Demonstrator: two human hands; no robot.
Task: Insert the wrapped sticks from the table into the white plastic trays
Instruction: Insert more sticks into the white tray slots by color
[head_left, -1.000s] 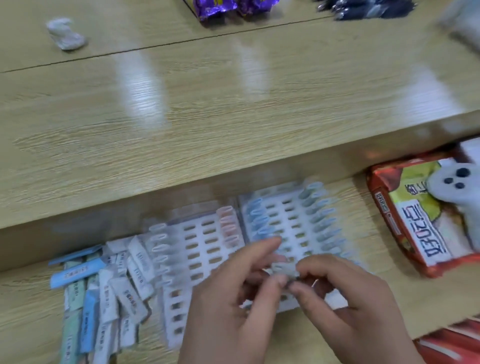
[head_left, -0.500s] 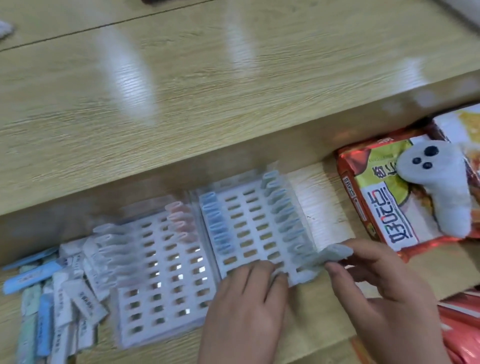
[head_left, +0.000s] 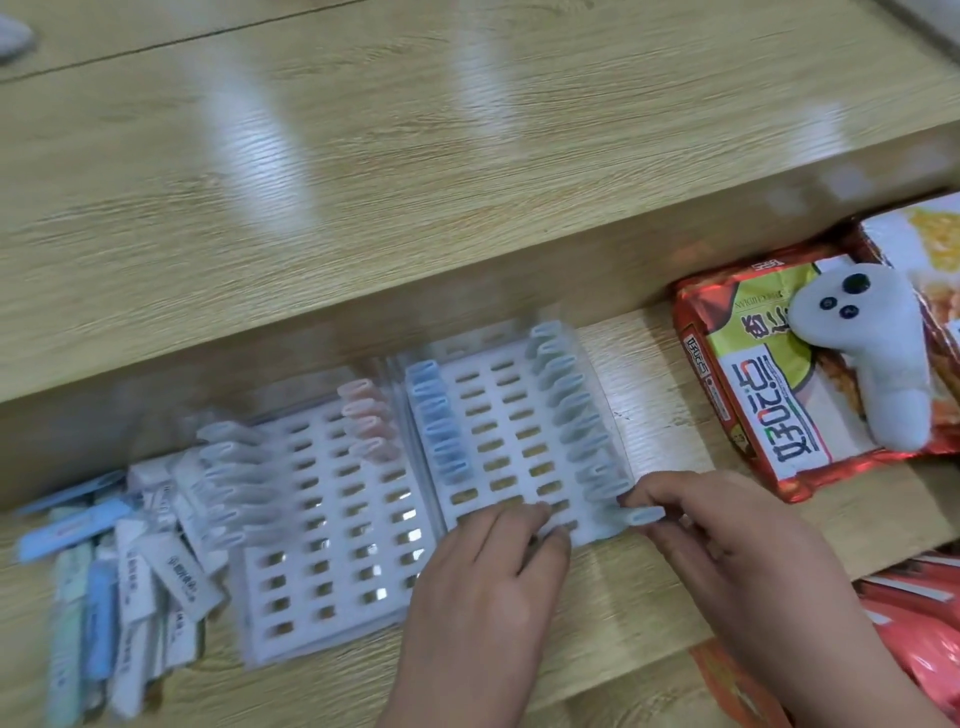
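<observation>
A pale blue wrapped stick (head_left: 644, 515) is pinched in the right hand (head_left: 727, 540) at the right tray (head_left: 498, 441), steadied by the left hand (head_left: 488, 566), its grip flat and released; most slots stay empty and a pile of sticks (head_left: 119, 571) waits on the counter (head_left: 654, 395).

Two slotted white trays (head_left: 363, 519) lie side by side, partly filled; loose wrapped sticks (head_left: 119, 571) piled left.
</observation>
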